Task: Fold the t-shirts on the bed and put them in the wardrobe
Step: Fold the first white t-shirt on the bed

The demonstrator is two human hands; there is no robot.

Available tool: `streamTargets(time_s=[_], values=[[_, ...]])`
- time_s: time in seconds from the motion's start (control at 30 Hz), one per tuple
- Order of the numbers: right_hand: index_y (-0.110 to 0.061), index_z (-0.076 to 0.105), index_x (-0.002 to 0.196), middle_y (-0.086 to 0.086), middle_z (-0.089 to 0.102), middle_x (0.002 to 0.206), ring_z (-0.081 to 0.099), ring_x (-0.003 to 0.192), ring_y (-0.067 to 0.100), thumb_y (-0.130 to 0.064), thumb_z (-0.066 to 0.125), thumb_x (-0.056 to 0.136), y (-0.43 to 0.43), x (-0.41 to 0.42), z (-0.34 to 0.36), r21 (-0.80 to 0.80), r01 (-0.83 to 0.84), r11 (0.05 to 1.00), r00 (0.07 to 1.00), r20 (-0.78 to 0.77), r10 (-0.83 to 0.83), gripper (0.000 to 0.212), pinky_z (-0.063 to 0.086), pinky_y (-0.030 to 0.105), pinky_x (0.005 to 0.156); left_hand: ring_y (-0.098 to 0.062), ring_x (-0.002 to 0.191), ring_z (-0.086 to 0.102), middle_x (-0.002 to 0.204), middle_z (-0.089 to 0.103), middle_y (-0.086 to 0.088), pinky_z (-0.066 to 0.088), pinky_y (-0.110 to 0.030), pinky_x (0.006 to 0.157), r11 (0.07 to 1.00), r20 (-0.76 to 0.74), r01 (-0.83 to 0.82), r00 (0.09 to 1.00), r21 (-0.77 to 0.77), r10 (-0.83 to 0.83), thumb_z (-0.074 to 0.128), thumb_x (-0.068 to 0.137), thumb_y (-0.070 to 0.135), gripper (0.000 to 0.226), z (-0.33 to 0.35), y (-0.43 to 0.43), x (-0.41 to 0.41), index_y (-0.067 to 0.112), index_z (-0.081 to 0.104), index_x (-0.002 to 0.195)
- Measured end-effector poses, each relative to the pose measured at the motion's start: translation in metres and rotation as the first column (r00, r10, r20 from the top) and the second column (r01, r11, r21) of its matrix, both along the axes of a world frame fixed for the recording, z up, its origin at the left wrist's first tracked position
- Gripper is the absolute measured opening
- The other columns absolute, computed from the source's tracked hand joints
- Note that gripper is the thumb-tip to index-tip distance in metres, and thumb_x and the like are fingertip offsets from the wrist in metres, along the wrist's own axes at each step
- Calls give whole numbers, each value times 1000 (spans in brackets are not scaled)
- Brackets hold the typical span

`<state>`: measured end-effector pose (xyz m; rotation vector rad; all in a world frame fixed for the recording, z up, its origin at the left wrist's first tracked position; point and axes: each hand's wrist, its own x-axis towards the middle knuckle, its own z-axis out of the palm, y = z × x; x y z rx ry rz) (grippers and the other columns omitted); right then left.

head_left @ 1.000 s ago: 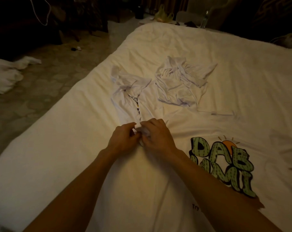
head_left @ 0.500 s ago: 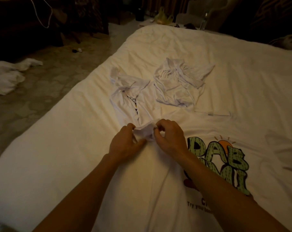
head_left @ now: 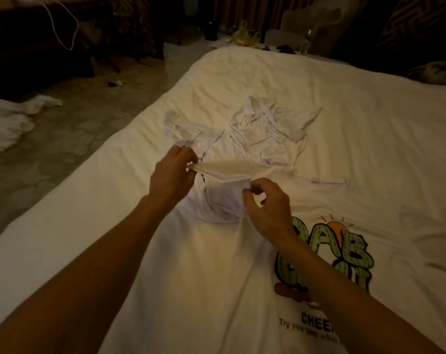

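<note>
A white t-shirt with a green cactus-letter print lies spread on the bed in front of me. My left hand pinches one side of its sleeve opening and my right hand pinches the other side, holding the sleeve lifted and pulled open. Beyond my hands lie two crumpled white t-shirts: one just past my left hand, partly hidden by the raised sleeve, and another to its right. No wardrobe is in view.
The bed's left edge drops to a tiled floor with a heap of white cloth on it. Dark furniture and a hanging white cable stand at the back left. A bedside table with small items sits beyond the bed's far end.
My hands, pressed together on the sleeve a second ago, have moved apart and upward, stretching the sleeve opening wide and lifting it off the bed.
</note>
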<state>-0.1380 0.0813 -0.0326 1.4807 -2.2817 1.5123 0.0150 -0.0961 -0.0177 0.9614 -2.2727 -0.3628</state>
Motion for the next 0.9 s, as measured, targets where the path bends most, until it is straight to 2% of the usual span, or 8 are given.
streamTargets(time_s=[0.07,0.17,0.37,0.47,0.57,0.63,0.73,0.9], values=[[-14,65,87,-6,60,84,56,80,16,-14,68,87,-5,11,-5,32,-77,997,997,-28,78,3,43,24,66,-34,88,65,107,66,-8,53,-42,71,999,144,-13,989,-31,18,63,92,19,19,6,-15,-3,24,58,110],[-12,67,87,1,65,86,57,81,20,-16,64,85,-17,29,-23,163,-217,962,969,-85,233,5,49,33,71,-40,89,62,103,67,-14,46,-38,68,996,356,-82,931,-19,83,50,99,26,23,-3,-30,0,28,55,121],[-12,66,87,4,65,87,57,80,21,-19,58,87,-36,49,-51,281,-265,922,936,-156,317,10,50,37,73,-29,79,69,84,74,-10,54,-35,72,957,127,-22,992,290,-16,55,92,15,16,-34,-45,2,16,68,102],[-12,66,89,5,64,88,57,82,22,-18,57,87,-44,49,-53,282,-252,926,938,-163,305,11,49,37,73,-25,82,69,94,74,-9,51,-29,75,975,51,15,998,220,-26,58,93,9,20,-36,-55,0,12,69,108],[-11,68,99,6,67,96,60,89,25,-16,57,86,-46,47,-57,319,-275,907,934,-137,331,18,49,37,80,-34,101,68,112,72,-13,54,-38,90,980,91,-1,996,197,-17,53,92,2,34,-34,-61,-2,13,64,122],[-9,68,110,7,69,105,62,96,26,-13,57,85,-44,46,-58,316,-335,888,923,-81,377,27,49,35,87,-36,111,64,122,68,-16,51,-42,97,975,147,-19,989,220,-14,50,90,-1,42,-30,-56,-6,13,61,129],[-8,70,112,7,70,112,64,102,22,-9,54,85,-41,42,-46,226,-390,893,920,49,390,31,50,31,91,-36,113,61,123,66,-19,45,-40,97,981,101,42,993,190,-62,50,94,2,36,-24,-34,-16,5,61,127],[-15,72,110,1,71,113,64,106,18,-16,53,87,-30,10,-29,143,-161,977,982,122,144,30,49,32,93,-32,121,56,132,61,-15,39,-36,101,972,101,110,986,208,-134,48,100,21,37,-35,0,-41,7,57,132]])
